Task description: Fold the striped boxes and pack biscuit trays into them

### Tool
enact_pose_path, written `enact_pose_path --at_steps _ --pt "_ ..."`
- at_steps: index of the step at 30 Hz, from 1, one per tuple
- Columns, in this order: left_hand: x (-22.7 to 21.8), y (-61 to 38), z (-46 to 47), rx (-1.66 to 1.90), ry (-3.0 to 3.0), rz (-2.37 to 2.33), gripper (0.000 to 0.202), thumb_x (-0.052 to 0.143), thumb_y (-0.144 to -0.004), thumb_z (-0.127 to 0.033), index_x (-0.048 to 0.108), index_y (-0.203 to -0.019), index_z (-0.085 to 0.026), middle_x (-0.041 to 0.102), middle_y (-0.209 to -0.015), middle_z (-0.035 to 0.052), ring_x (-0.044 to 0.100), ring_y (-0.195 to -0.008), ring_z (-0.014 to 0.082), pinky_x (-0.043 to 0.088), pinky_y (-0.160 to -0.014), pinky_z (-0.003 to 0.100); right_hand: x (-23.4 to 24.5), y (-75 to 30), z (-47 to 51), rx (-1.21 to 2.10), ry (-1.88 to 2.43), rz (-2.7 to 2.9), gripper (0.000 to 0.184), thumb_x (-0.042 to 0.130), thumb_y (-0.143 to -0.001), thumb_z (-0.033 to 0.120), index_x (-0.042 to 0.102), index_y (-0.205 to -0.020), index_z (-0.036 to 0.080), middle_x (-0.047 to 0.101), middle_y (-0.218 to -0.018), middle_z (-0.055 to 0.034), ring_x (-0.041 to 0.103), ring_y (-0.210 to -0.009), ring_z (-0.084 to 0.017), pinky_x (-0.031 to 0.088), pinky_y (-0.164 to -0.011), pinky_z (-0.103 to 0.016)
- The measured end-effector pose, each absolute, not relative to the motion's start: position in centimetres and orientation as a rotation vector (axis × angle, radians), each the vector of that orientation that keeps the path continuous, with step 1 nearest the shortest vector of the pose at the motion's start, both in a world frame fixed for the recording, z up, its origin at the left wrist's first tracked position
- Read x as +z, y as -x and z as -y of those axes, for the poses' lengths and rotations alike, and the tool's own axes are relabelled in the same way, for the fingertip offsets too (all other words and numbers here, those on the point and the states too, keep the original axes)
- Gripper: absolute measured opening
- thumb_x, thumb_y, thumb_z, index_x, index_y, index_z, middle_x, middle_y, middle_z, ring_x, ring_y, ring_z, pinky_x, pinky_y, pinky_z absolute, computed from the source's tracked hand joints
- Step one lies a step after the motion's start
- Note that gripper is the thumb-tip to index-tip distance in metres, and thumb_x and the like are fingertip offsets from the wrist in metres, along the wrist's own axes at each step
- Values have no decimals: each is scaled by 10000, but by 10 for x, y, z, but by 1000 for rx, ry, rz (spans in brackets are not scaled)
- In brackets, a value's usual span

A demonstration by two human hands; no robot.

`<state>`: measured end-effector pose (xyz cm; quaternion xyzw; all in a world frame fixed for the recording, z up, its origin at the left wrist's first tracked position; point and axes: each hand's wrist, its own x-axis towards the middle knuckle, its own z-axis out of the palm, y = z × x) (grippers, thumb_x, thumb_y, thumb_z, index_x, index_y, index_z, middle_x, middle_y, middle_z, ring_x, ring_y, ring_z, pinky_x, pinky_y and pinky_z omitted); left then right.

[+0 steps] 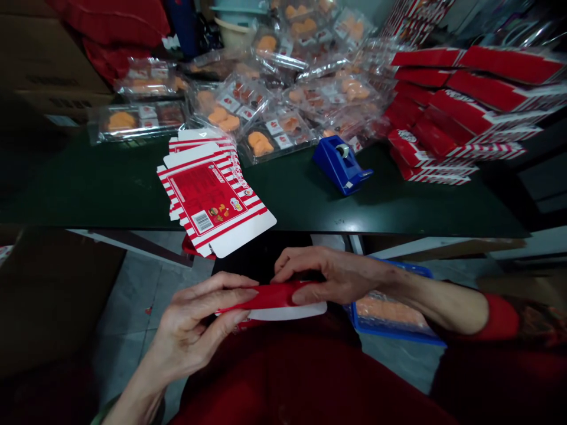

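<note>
Both hands hold one flat red-and-white carton (277,300) over my lap, below the table's front edge. My left hand (199,321) pinches its left end between thumb and fingers. My right hand (328,274) grips its right end, fingers curled over the top. A stack of flat, unfolded red-striped cartons (212,195) lies on the dark green table (110,189) just beyond my hands, overhanging the edge.
A blue tape dispenser (341,165) stands right of the stack. Several clear packs of orange food (261,127) are piled at the back. Filled red boxes (447,118) are stacked at the right. A blue tray (390,316) sits low by my right forearm.
</note>
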<state>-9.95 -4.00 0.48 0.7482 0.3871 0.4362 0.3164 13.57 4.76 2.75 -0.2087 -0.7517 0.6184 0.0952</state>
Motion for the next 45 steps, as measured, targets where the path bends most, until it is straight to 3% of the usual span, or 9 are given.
enact_pose_path --at_steps 3,6,12,15,22,29,36,41,45 --pt "5 97 42 1191 -1955 -1044 278 612 -784 -82 699 -1007 -223 722 -964 76 699 -786 180 582 -635 238 31 -140 -40 1673 818 2317 379 741 -688 416 670 -968 172 661 -925 -44 618 -791 -161 489 -681 -264" --pt "6 94 44 1213 -1944 -1058 258 618 -782 -89 707 -983 -224 728 -942 74 700 -759 175 579 -610 232 36 -143 -32 1540 926 2432 415 759 -642 483 668 -892 164 652 -896 -47 599 -748 -163 473 -647 -266" --pt "0 94 47 1225 -1951 -1070 249 628 -777 -96 713 -974 -221 732 -948 70 702 -746 170 574 -606 222 35 -142 -23 1321 883 2567 180 708 -745 310 653 -806 151 604 -799 -32 543 -664 -126 413 -593 -242" --pt "-2 95 45 1218 -1952 -1075 254 632 -766 -80 713 -965 -217 729 -954 66 701 -752 167 571 -616 218 28 -141 -23 1334 838 2502 177 656 -802 315 649 -789 139 590 -783 -31 537 -644 -113 407 -571 -229" --pt "10 95 34 1158 -2045 -1098 228 603 -798 -119 702 -979 -218 726 -893 64 689 -775 185 562 -652 255 33 -148 -27 1365 741 2405 280 475 -927 320 635 -1091 158 673 -863 -35 598 -695 -109 452 -603 -203" --pt "16 94 32 1063 -2102 -1055 280 529 -835 -100 685 -1035 -218 703 -871 57 666 -759 171 528 -644 239 34 -149 -24 1208 700 2462 297 416 -951 281 682 -1022 170 685 -808 -26 601 -678 -109 435 -592 -201" --pt "19 94 31 1082 -2123 -983 295 543 -812 -85 682 -1039 -213 679 -862 57 655 -716 151 510 -597 211 17 -143 -16 866 585 2432 292 426 -944 259 659 -1087 155 682 -783 -54 601 -644 -127 436 -575 -230" --pt "12 93 42 1077 -2342 -992 409 465 -818 -44 582 -1188 -171 652 -1052 119 651 -929 186 538 -747 247 -3 -147 -15 715 510 2381 344 378 -954 255 600 -1192 142 688 -915 -106 630 -779 -169 479 -676 -283" --pt "0 91 49 1112 -2465 -1068 443 482 -811 -35 538 -1234 -155 649 -1083 120 642 -966 196 538 -808 283 -18 -152 -13 813 470 2347 421 353 -956 323 474 -1323 156 629 -1081 -137 596 -970 -218 484 -801 -357"
